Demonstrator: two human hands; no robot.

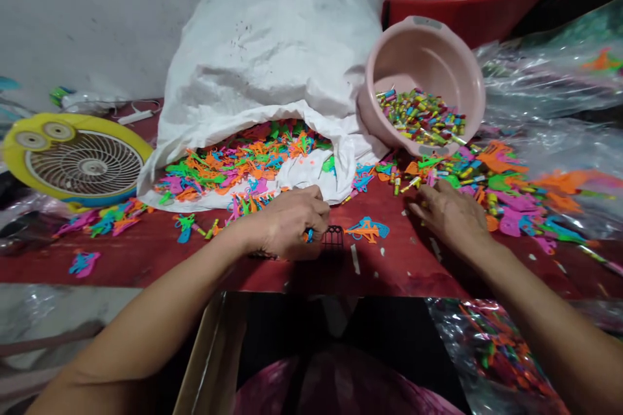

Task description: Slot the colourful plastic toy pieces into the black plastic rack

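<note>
Near the middle of the red table, my left hand (296, 224) is closed, with a bit of blue showing between its fingers; the held thing is mostly hidden. Beside it stands a small black rack (333, 237). Just right of the rack lie orange and blue plastic pieces (368, 230). My right hand (450, 215) is over the table below the pink basin (423, 58), its fingers bent at small yellow and pink pieces; whether they pinch one is unclear. Small colourful tubes (423, 118) fill the basin's lower part. Many bright plastic pieces (243, 159) spill from the white sack (277, 32).
A yellow fan (92, 165) stands at the left. Loose coloured pieces (520, 204) and clear plastic bags (545, 91) are at the right. A red tub (462, 13) is behind the basin. Below the table edge are a cardboard piece (209, 356) and a bag of pieces (506, 350).
</note>
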